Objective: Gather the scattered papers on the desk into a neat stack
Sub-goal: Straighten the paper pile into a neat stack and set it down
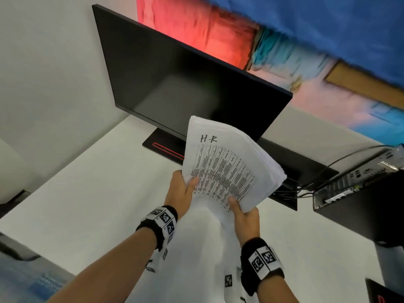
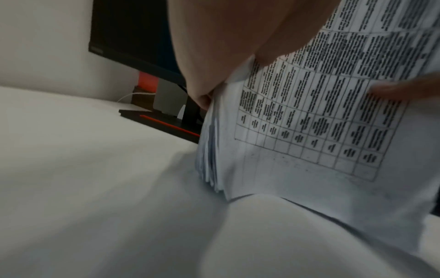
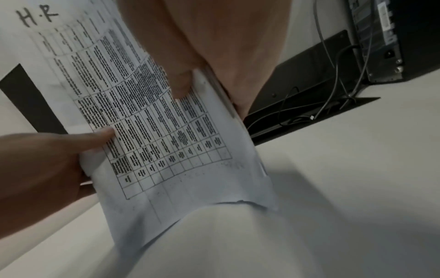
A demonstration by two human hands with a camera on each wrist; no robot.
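Note:
A thick stack of papers (image 1: 227, 167) is held upright over the white desk (image 1: 87, 204), in front of the monitor. Its top sheet bears a printed table and the handwritten letters "H-R". My left hand (image 1: 182, 189) grips the stack's left edge, thumb on the front sheet. My right hand (image 1: 242, 213) grips the lower right edge, thumb on the front. In the left wrist view the papers (image 2: 297, 131) stand with their lower edge on or just above the desk. The right wrist view shows the same papers (image 3: 166, 122) with both thumbs on the table print.
A black monitor (image 1: 185, 84) on a red-striped stand (image 1: 164, 147) stands behind the papers. To the right are a black cable tray (image 1: 290, 178) with wires and a computer case (image 1: 358, 184). A white wall runs along the left.

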